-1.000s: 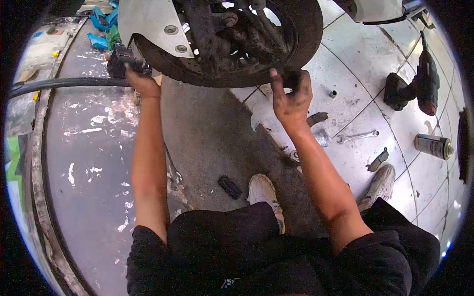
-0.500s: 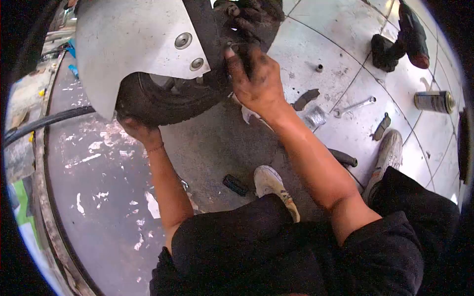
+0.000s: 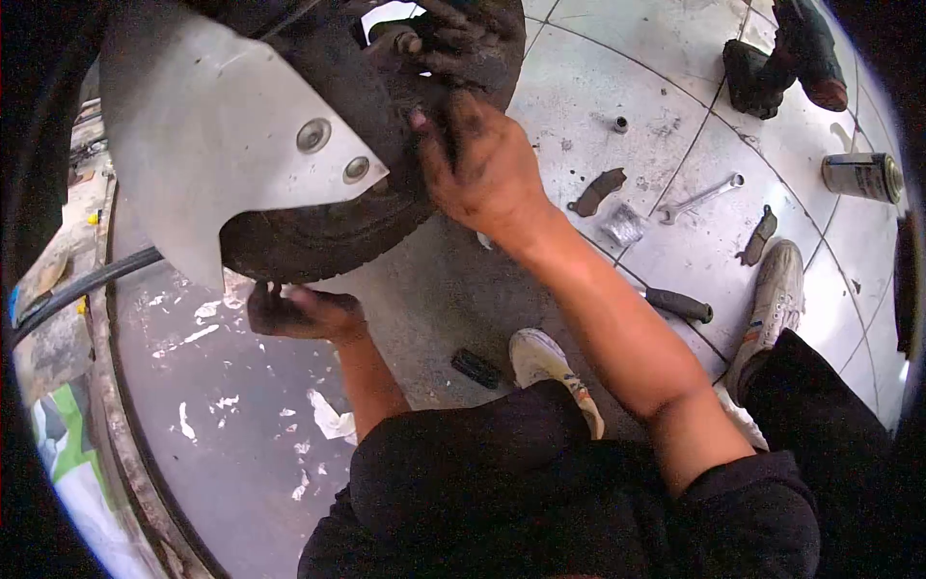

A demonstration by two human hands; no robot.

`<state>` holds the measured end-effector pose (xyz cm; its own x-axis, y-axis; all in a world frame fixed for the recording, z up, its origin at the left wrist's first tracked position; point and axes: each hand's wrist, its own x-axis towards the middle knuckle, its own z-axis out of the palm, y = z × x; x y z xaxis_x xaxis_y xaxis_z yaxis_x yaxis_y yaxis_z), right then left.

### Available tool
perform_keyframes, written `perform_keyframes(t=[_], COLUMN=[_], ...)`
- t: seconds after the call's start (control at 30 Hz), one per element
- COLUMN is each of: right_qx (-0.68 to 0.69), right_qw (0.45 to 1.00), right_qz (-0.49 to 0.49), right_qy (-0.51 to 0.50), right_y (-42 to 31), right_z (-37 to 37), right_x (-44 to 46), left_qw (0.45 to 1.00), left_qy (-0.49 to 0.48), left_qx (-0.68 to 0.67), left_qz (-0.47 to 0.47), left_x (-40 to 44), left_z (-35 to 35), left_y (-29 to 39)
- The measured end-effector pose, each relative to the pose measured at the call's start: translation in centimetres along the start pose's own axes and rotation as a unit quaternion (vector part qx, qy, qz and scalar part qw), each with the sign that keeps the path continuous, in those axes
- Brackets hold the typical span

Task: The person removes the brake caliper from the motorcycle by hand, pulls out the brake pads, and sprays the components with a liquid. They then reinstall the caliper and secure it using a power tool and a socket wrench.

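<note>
Left hand (image 3: 304, 314) curls below the tyre (image 3: 328, 241), right hand (image 3: 487, 174) is at the grimy wheel parts (image 3: 468, 43), either's grip I cannot tell; rightward of both, two pads (image 3: 598, 193) (image 3: 759, 236) lie unfitted

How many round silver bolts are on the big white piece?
2. The upper bolt is further in; the lower bolt is nearer the pointed corner of the white piece. Any outside the view are hidden.

Right hand (image 3: 482, 179) at 12 o'clock, thumb and fingers bent, fingertips too dark to read; right forearm (image 3: 608, 309) aims at 11. Left hand (image 3: 304, 314) at 9, lower, fingers half-curled, smudged; left forearm (image 3: 371, 381) also toward 11.
</note>
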<state>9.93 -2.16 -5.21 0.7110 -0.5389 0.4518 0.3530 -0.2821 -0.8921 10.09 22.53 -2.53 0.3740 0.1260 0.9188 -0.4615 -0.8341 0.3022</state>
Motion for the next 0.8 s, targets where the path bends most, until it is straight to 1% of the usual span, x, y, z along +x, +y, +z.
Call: perform_keyframes(t=[0.03,0.07,0.1,0.17,0.2,0.23,0.27,0.3,0.33,0.37,0.4,0.43,0.47,0.5,0.53,0.6,0.63,0.7,0.77,0.8], right_qx=[0.001,0.005,0.010,0.027,0.039,0.045,0.055,0.066,0.071,0.049,0.025,0.028,0.040,0.051,0.051,0.119,0.117,0.077,0.030,-0.040], right_qw=[1.000,0.998,0.994,0.992,0.991,0.991,0.994,0.995,0.995,0.997,0.998,0.998,0.995,0.991,0.991,0.976,0.975,0.960,0.966,0.960], right_qz=[0.004,0.043,0.083,0.081,0.077,0.078,0.074,0.069,0.069,0.054,0.041,0.041,0.039,0.039,0.044,0.111,0.115,0.230,0.243,0.274], right_qy=[0.004,-0.034,-0.074,-0.089,-0.106,-0.103,-0.055,-0.008,-0.005,-0.026,-0.048,-0.044,-0.078,-0.114,-0.116,-0.147,-0.149,-0.143,-0.081,-0.053], right_y=[0.3,0.6,0.8,0.5,0.1,-0.2,-0.5,-0.5,-0.3,0.0,0.1,0.3,0.5,0.7,0.8,1.1,1.3,2.1,4.4,5.9], right_z=[0.2,0.4,0.5,0.0,-0.5,-0.9,-1.3,-1.3,-1.2,-0.9,-0.8,-0.8,-0.9,-0.9,-0.9,-0.9,-1.5,-3.9,-6.0,-7.1], right_x=[0.1,0.2,0.2,0.3,0.2,0.2,0.3,0.3,0.3,0.3,0.3,0.4,0.5,0.6,0.4,0.2,0.2,0.4,-0.3,-1.0], left_qw=[0.998,0.993,0.993,0.979,0.978,0.964,0.946,0.944,0.951,0.953,0.952,0.961,0.958,0.950,0.949,0.965,0.964,0.942,0.944,0.946], left_qy=[-0.026,-0.053,-0.056,-0.106,-0.108,-0.165,-0.219,-0.218,-0.245,-0.273,-0.275,-0.247,-0.214,-0.236,-0.240,-0.247,-0.250,-0.320,-0.312,-0.301], left_qx=[-0.010,-0.019,-0.018,0.040,0.043,0.018,-0.008,-0.006,-0.011,-0.015,-0.014,-0.103,-0.193,-0.205,-0.202,-0.085,-0.085,0.024,0.003,-0.014], left_qz=[0.050,0.100,0.104,0.168,0.174,0.207,0.240,0.247,0.188,0.128,0.133,0.075,0.017,0.007,0.003,0.018,0.013,0.099,0.110,0.122], left_x=[-0.4,-0.8,-1.4,-2.3,-2.4,-2.4,-2.4,-2.7,-3.1,-3.5,-3.9,-4.4,-4.4,-4.1,-3.7,-2.9,-2.3,-1.1,-0.7,-0.6], left_z=[0.2,0.4,0.6,1.1,1.4,1.7,2.1,2.6,2.9,3.2,4.0,5.5,6.7,7.0,7.0,7.3,7.2,7.3,8.4,9.0], left_y=[1.0,2.0,3.2,4.9,5.0,5.0,4.9,4.7,4.5,4.5,4.7,4.9,5.4,5.9,6.4,7.2,7.5,8.0,9.8,10.5])
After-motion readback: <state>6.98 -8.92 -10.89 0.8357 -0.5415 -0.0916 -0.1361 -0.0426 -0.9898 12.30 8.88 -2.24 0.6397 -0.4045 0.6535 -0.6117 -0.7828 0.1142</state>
